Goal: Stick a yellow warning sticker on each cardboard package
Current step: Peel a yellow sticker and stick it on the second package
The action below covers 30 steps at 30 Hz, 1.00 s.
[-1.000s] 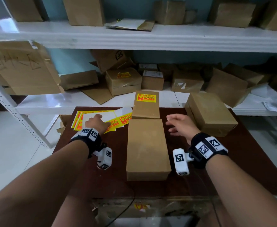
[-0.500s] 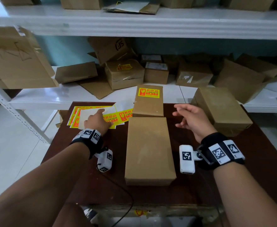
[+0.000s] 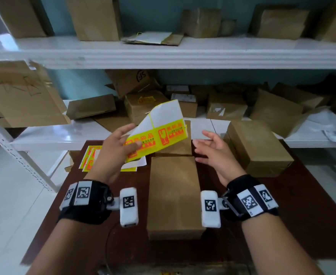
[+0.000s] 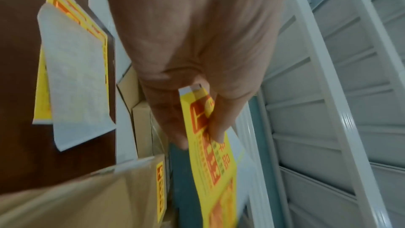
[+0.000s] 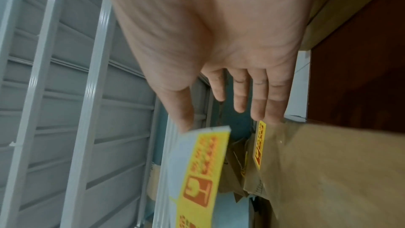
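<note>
My left hand (image 3: 121,143) pinches a sticker sheet (image 3: 161,130) by its lower left corner and holds it tilted above the table; its lower row is yellow stickers, its upper part bare white backing. The left wrist view shows the thumb and fingers on the sticker sheet (image 4: 210,145). My right hand (image 3: 212,149) hovers open just right of the sheet, fingers relaxed, touching nothing. A plain cardboard package (image 3: 173,195) lies on the table between my wrists. Behind it sits a package (image 3: 178,147) mostly hidden by the sheet; the right wrist view shows a yellow sticker (image 5: 259,145) on it.
More sticker sheets (image 3: 91,157) lie at the table's (image 3: 312,215) left rear. A third cardboard package (image 3: 256,147) sits at the right rear. White shelves (image 3: 44,133) behind hold several boxes. A large cardboard sheet (image 3: 22,94) leans at the left.
My left hand has lifted a sticker sheet off the pile and raised it toward the middle. My right hand has risen a little and turned palm inward near the sheet.
</note>
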### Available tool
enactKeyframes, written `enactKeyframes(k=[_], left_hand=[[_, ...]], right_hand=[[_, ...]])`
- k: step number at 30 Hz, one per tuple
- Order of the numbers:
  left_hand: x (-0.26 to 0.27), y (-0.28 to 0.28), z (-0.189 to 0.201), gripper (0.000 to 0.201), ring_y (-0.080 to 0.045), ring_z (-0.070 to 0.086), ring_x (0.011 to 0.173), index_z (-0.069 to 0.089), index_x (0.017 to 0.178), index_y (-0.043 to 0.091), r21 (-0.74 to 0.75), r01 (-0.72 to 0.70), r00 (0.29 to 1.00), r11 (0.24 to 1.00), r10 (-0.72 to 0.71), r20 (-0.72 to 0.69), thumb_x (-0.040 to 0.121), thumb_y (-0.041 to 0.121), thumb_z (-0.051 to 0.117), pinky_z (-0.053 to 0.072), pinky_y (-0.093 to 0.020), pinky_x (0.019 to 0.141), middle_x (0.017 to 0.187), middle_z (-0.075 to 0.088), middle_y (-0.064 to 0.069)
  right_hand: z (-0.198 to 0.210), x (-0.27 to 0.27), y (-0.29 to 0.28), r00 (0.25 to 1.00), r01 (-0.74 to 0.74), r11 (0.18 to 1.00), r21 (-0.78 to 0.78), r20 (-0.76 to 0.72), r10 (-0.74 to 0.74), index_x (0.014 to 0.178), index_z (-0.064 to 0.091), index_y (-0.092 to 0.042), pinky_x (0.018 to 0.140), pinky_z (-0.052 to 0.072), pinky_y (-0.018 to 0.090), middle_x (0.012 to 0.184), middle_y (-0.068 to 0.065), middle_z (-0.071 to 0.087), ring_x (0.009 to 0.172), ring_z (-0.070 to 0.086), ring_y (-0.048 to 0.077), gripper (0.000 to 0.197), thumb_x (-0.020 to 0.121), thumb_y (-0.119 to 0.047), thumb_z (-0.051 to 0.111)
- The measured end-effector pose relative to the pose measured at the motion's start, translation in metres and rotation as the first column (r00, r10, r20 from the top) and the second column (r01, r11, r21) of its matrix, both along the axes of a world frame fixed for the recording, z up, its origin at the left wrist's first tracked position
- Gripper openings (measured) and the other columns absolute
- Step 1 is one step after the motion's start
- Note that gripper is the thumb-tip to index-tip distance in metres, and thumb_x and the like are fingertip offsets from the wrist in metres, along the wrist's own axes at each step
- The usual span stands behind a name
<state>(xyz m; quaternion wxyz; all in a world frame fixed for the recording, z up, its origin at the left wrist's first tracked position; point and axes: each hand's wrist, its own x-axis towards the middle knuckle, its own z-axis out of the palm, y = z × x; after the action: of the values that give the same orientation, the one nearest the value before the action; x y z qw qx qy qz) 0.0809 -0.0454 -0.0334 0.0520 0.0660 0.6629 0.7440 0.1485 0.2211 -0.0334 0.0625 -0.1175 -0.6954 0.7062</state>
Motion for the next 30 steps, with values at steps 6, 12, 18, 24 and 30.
enactKeyframes(k=[6, 12, 18, 24, 30], left_hand=[[0.005, 0.018, -0.02, 0.052, -0.024, 0.07, 0.109, 0.059, 0.13, 0.022, -0.044, 0.172, 0.982, 0.984, -0.168, 0.089, 0.086, -0.003, 0.07, 0.057, -0.034, 0.09, 0.128, 0.069, -0.006], [-0.001, 0.022, -0.025, 0.052, -0.02, 0.065, 0.117, 0.05, 0.141, 0.018, -0.038, 0.013, 0.986, 0.999, -0.007, 0.167, 0.093, 0.012, 0.068, 0.052, -0.037, 0.094, 0.14, 0.058, -0.004], [-0.006, 0.021, -0.02, 0.04, -0.022, 0.073, 0.098, 0.055, 0.13, 0.003, 0.066, -0.015, 0.942, 0.998, -0.008, 0.335, 0.092, 0.003, 0.066, 0.058, -0.035, 0.09, 0.113, 0.073, -0.015], [-0.003, 0.021, -0.011, 0.011, -0.022, 0.067, 0.092, 0.075, 0.098, 0.012, -0.112, 0.112, 0.948, 0.987, -0.072, 0.31, 0.091, 0.006, 0.068, 0.058, -0.037, 0.087, 0.096, 0.078, -0.009], [-0.001, 0.02, -0.009, 0.02, -0.02, 0.069, 0.095, 0.073, 0.111, 0.008, -0.109, 0.168, 0.936, 0.98, -0.123, 0.33, 0.093, 0.006, 0.065, 0.057, -0.036, 0.091, 0.103, 0.077, -0.011]], right_hand=[[-0.013, -0.006, 0.005, 0.997, -0.068, 0.998, -0.002, 0.021, 0.068, 0.117, 0.067, -0.017, 0.08, 0.06, 0.032, 0.105, 0.001, 0.078, 0.099, 0.072, 0.019, 0.023, 0.095, -0.018, 0.069], [-0.022, -0.012, 0.023, 1.0, -0.025, 0.982, 0.185, 0.001, 0.025, 0.102, 0.074, -0.018, 0.058, 0.055, 0.029, 0.086, -0.002, 0.078, 0.073, 0.07, 0.013, 0.013, 0.096, -0.009, 0.066], [-0.024, -0.017, 0.028, 1.0, -0.006, 0.981, 0.195, 0.001, 0.006, 0.101, 0.073, -0.022, 0.055, 0.055, 0.024, 0.082, -0.008, 0.078, 0.067, 0.069, 0.005, 0.014, 0.097, -0.011, 0.065], [-0.02, -0.017, 0.029, 1.0, -0.005, 0.975, 0.224, -0.002, 0.006, 0.098, 0.072, -0.022, 0.056, 0.054, 0.023, 0.086, -0.004, 0.077, 0.069, 0.069, 0.008, 0.013, 0.098, -0.011, 0.064], [-0.017, -0.015, 0.028, 1.0, 0.015, 0.967, 0.256, -0.008, -0.013, 0.099, 0.071, -0.024, 0.055, 0.053, 0.02, 0.087, -0.006, 0.076, 0.068, 0.07, 0.003, 0.015, 0.098, -0.011, 0.063]])
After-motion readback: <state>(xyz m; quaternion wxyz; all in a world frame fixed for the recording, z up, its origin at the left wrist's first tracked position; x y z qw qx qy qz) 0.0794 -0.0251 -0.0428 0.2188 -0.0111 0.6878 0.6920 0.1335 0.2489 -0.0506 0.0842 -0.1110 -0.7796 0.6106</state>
